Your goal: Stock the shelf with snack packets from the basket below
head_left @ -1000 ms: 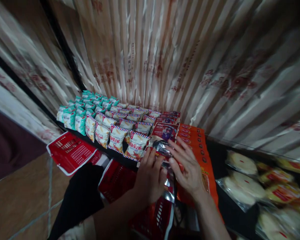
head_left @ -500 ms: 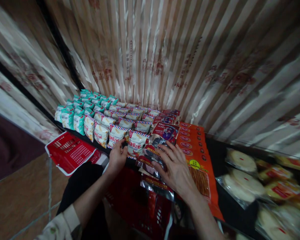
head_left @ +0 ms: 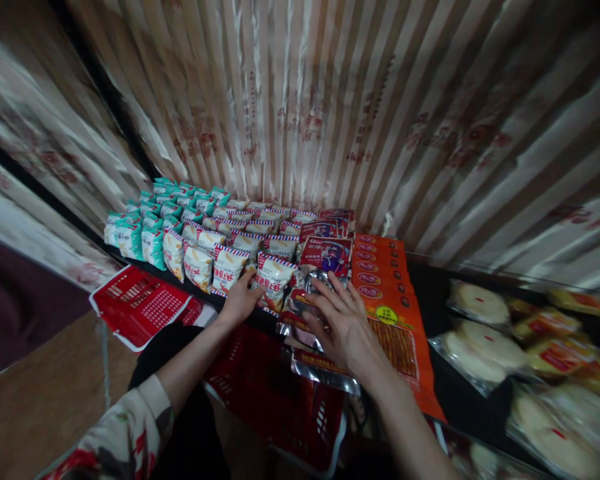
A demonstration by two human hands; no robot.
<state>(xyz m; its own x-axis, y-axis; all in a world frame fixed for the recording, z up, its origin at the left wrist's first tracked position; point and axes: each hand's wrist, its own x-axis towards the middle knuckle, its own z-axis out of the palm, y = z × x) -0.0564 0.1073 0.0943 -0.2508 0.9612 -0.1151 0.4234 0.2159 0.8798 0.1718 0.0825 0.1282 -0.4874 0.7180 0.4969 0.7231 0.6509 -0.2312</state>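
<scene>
My left hand is at the front row of white snack bags with striped tops. Its thumb and forefinger are apart, at the left edge of one front snack bag, and the other fingertips are partly hidden. Spread flat, my right hand rests over dark red packets with silvery clear parts, which lie overlapped at the shelf's front. Behind its fingertips stands a dark red packet with a purple picture. Just right of that hand, flat orange packets lie overlapped.
Small teal-and-white bags stand in rows at the left end of the black shelf. Wrapped round pale cakes and yellow packets lie at right. Red baskets sit below the front edge; a striped curtain hangs behind.
My left hand has moved slightly right and up along the front snack bag. My right hand stays spread over the dark red packets. The view has shifted a little.
</scene>
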